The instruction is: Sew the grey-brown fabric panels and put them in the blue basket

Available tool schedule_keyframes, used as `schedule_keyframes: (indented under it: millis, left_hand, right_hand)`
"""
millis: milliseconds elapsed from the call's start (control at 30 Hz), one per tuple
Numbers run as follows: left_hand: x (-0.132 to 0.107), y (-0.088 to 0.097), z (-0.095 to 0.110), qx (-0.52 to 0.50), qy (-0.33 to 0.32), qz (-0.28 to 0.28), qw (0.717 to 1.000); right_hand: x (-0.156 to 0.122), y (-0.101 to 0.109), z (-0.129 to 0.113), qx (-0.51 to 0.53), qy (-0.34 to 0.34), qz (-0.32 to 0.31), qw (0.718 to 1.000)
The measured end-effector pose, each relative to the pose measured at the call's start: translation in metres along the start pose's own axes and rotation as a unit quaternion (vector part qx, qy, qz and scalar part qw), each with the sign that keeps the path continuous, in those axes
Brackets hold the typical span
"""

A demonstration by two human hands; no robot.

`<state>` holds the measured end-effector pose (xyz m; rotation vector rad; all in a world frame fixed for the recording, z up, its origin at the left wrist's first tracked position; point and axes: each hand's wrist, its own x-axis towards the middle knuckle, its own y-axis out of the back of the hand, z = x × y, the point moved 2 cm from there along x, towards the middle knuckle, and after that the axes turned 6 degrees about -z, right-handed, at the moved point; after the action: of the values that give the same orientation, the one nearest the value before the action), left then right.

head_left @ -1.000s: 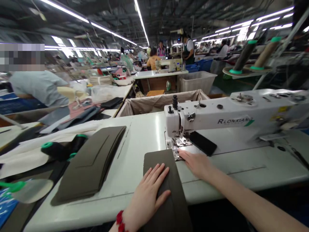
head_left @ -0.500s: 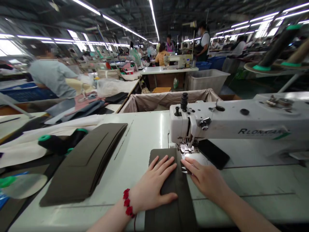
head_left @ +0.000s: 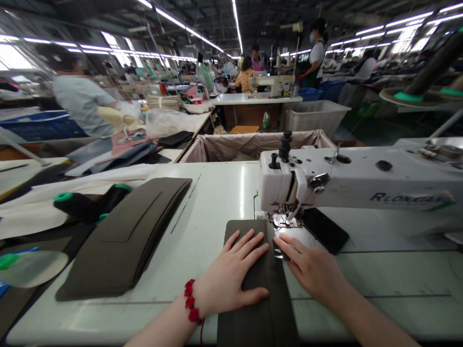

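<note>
A dark olive fabric strip (head_left: 258, 308) lies on the white table, its far end under the presser foot (head_left: 285, 220) of a white sewing machine (head_left: 347, 180). My left hand (head_left: 229, 277) rests flat on the strip with fingers spread; a red bead bracelet is on its wrist. On the strip's right edge, my right hand (head_left: 311, 270) lies flat with its fingertips just before the foot. Neither hand holds anything.
A stack of the same dark fabric pieces (head_left: 126, 236) lies to the left, with black thread cones (head_left: 87, 205) beside it. A black phone (head_left: 323, 230) lies under the machine arm. A cloth-lined bin (head_left: 249, 144) stands behind the table. Other people work at stations farther back.
My left hand slid forward along the strip toward the presser foot. The view shifted, so the machine now sits farther right. My right hand stayed at the foot.
</note>
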<state>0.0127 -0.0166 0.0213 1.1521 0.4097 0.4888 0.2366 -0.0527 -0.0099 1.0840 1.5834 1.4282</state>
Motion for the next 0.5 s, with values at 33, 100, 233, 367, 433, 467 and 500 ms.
schedule_keyframes:
  millis: [33,100,233,367,433,467,500]
  left_hand:
    - [0.0001,-0.0003,-0.0004,0.000,-0.001,0.002,1.000]
    - [0.0005,-0.0004,-0.0010,-0.001,-0.002,0.002,1.000]
    - [0.0024,0.0004,-0.0026,0.002,0.002,-0.003,1.000]
    - [0.0034,0.0012,-0.0050,-0.002,-0.002,0.003,1.000]
    - [0.0030,0.0013,-0.0058,-0.005,-0.008,0.008,1.000]
    - [0.0028,0.0012,-0.0061,-0.006,-0.010,0.009,1.000]
    - [0.0026,0.0011,-0.0064,-0.006,-0.011,0.010,1.000]
  right_hand:
    - [0.0000,-0.0002,0.0000,-0.002,-0.001,-0.001,1.000]
    - [0.0001,-0.0002,-0.0001,-0.003,-0.002,-0.001,1.000]
    - [0.0006,0.0014,0.0000,0.001,-0.003,-0.004,1.000]
    - [0.0001,0.0020,0.0006,0.006,0.002,-0.006,1.000]
    - [-0.0005,0.0013,0.0011,0.007,0.004,-0.004,1.000]
    - [-0.0008,0.0009,0.0013,0.007,0.004,-0.002,1.000]
    - [-0.0010,0.0005,0.0015,0.006,0.004,0.000,1.000]
